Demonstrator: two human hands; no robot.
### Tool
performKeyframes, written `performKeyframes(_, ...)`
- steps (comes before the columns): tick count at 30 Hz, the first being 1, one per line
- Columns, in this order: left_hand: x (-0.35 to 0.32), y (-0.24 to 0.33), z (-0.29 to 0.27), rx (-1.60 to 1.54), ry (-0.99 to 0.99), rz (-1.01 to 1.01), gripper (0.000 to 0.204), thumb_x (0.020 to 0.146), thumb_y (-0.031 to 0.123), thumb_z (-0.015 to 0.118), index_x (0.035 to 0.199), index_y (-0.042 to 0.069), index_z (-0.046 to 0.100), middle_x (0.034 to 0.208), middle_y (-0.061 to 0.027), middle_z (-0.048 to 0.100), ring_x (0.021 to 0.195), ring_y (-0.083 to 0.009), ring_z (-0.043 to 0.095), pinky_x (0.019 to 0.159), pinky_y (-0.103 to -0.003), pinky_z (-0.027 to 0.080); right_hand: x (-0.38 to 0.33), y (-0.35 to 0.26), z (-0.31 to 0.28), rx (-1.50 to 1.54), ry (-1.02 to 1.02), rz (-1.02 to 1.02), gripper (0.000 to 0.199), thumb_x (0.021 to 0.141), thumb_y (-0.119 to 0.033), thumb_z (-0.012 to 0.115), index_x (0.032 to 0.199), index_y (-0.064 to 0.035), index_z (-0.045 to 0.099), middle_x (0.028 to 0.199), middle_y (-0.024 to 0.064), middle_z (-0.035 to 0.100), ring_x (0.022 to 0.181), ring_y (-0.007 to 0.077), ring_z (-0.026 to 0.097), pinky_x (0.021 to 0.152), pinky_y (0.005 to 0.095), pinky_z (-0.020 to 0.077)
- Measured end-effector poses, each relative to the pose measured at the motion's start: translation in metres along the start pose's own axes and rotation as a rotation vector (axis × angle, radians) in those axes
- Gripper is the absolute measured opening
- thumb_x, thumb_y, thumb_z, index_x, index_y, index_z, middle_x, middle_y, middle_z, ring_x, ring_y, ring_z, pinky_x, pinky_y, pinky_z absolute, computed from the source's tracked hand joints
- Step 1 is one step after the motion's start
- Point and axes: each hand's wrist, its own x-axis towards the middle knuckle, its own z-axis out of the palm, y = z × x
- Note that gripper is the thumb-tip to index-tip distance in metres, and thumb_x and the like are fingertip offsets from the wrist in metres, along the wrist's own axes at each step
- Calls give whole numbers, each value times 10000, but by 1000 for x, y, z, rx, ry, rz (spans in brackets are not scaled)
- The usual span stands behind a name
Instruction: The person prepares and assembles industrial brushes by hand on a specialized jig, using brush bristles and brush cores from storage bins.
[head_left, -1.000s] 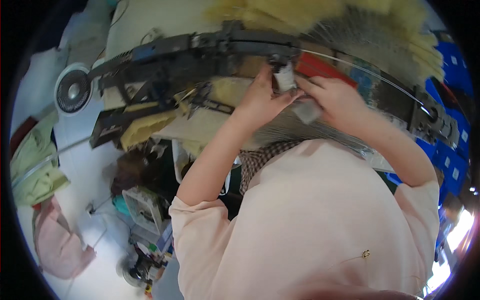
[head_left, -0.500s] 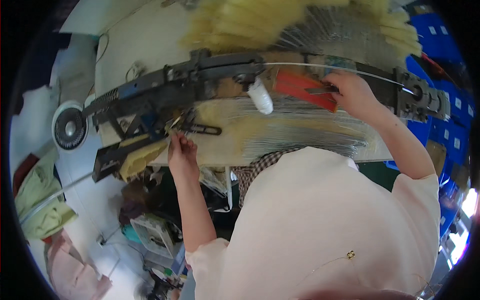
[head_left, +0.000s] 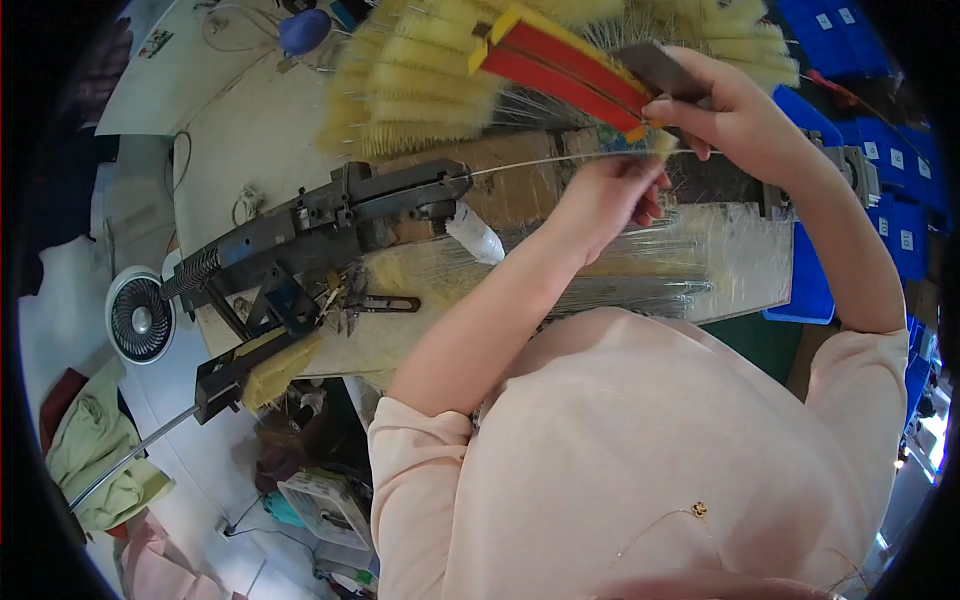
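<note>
My right hand (head_left: 735,115) is raised over the bench's back half, closed on a red-and-yellow trough (head_left: 570,75) and a flat grey metal plate (head_left: 660,70). The trough tilts, its red side showing. Below it my left hand (head_left: 605,200) reaches across, thumb and fingers pinched together at a small yellowish tuft of bristles (head_left: 663,145). The tuft is beside a thin wire (head_left: 540,161), which runs from a long dark metal clamping fixture (head_left: 390,187) toward a metal machine head (head_left: 858,172) at the right. My right hand and arm hide part of the wire.
Finished-looking yellow bristle brushes (head_left: 425,85) are heaped along the back. Thin wires (head_left: 640,290) lie along the near bench edge. A white-wrapped piece (head_left: 475,235) hangs from the fixture. Blue bins (head_left: 895,150) stand at right, a small fan (head_left: 140,315) at left.
My left hand has left the lever area on the left and moved right to the wire. My right hand has lifted the red-and-yellow trough off the bench, along with the metal plate.
</note>
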Motion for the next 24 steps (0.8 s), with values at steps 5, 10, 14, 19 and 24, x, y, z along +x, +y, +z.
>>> performKeyframes(5, -44, 1, -11, -306, 298, 77, 252, 911, 285, 518, 907, 34, 545, 704, 0, 523, 643, -125, 545, 627, -251, 463, 19, 46, 1, -106, 8, -214, 300, 841, -109, 584, 1126, -19, 558, 989, 108, 626, 878, 168, 593, 797, 263, 460)
performKeyframes(10, -69, 5, -34, -333, 342, 14, 302, 920, 316, 493, 937, 20, 550, 687, 3, 521, 636, -128, 564, 592, -250, 472, 22, 32, -4, -305, -206, -310, 390, 719, 20, 580, 1109, 0, 575, 954, 118, 590, 908, 212, 565, 829, 281, 425)
performKeyframes(14, -72, 11, -46, -323, 112, -51, 353, 921, 345, 478, 1016, 11, 540, 752, -24, 572, 660, -138, 593, 617, -261, 495, 25, 30, 4, 11, -227, 33, 311, 857, -196, 572, 1106, -11, 590, 984, 84, 634, 926, 149, 561, 844, 277, 441)
performKeyframes(19, -60, 17, -24, -646, 112, 208, 553, 933, 484, 328, 1204, 12, 429, 1135, -107, 549, 1023, -207, 555, 956, -367, 409, 24, 32, 16, -12, -121, 77, 337, 869, -257, 551, 1094, -10, 594, 981, 84, 637, 928, 140, 563, 819, 270, 436)
performKeyframes(24, -58, 2, -31, -682, 39, 270, 673, 892, 596, 275, 1248, 40, 406, 1206, -107, 509, 1119, -221, 490, 1023, -393, 325, 6, 35, 8, -305, 103, -214, 246, 841, -167, 574, 1032, -13, 588, 961, 110, 603, 890, 182, 561, 778, 290, 442)
